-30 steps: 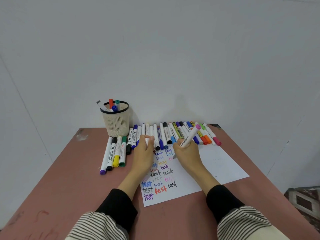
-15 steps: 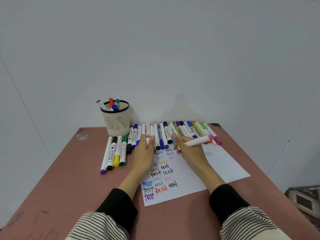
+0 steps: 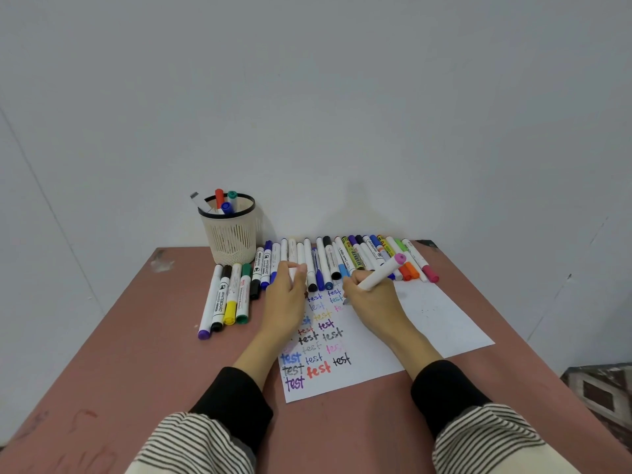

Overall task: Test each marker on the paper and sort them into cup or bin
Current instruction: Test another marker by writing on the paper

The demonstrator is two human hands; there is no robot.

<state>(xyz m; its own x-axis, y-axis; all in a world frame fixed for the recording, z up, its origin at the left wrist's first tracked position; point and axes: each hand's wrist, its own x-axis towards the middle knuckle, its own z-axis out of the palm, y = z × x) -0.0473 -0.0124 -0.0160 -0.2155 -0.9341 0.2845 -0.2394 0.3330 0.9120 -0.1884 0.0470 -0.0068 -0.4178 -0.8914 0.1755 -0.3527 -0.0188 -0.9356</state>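
Note:
My right hand grips a white marker with a pink end, its tip down on the white paper beside the coloured "test" words. My left hand rests on the paper's left part and pinches a small white piece that looks like the marker's cap. A row of several markers lies along the paper's far edge. A cream mesh cup at the back left holds several markers.
Several more markers lie on the reddish table in front of the cup. A white wall stands directly behind the table. The table's right edge drops to a patterned floor. No bin is in view.
Half a second ago my right hand held the pink marker nearly flat above the paper. Now it is tilted with its tip on the paper again. My left hand has stayed put.

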